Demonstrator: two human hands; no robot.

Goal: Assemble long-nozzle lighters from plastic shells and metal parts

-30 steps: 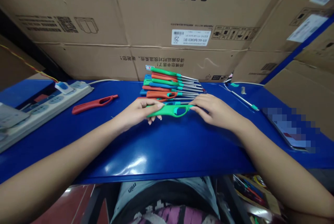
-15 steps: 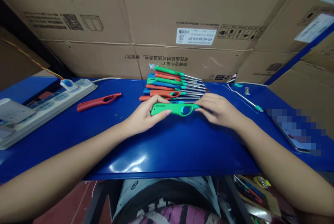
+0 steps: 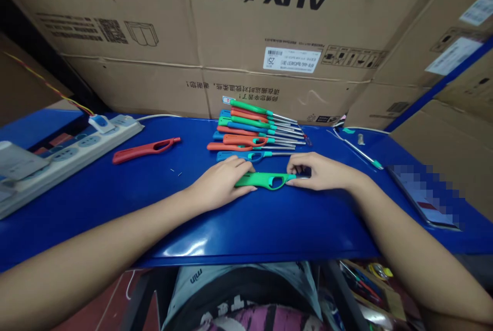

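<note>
A green long-nosed lighter (image 3: 262, 180) lies level, low over the blue table, between my two hands. My left hand (image 3: 221, 182) is closed around its handle end. The fingers of my right hand (image 3: 318, 170) pinch the teal collar and the start of the metal tube. Just beyond them lies a blue lighter (image 3: 239, 155), nearest of a row of several green, red, orange and blue lighters (image 3: 246, 140), their metal tubes pointing right. A red lighter shell (image 3: 145, 150) without a tube rests to the left.
A white power strip (image 3: 73, 155) runs along the left side. On the right are a loose metal tube with teal end (image 3: 364, 153), a small clear piece (image 3: 361, 139) and a phone (image 3: 427, 202). A large cardboard box (image 3: 231, 38) stands behind the blue table (image 3: 269, 233).
Both hands have come nearer to me and slightly right with the green lighter, uncovering the blue lighter behind. The right fingers' grip has shifted around the collar.
</note>
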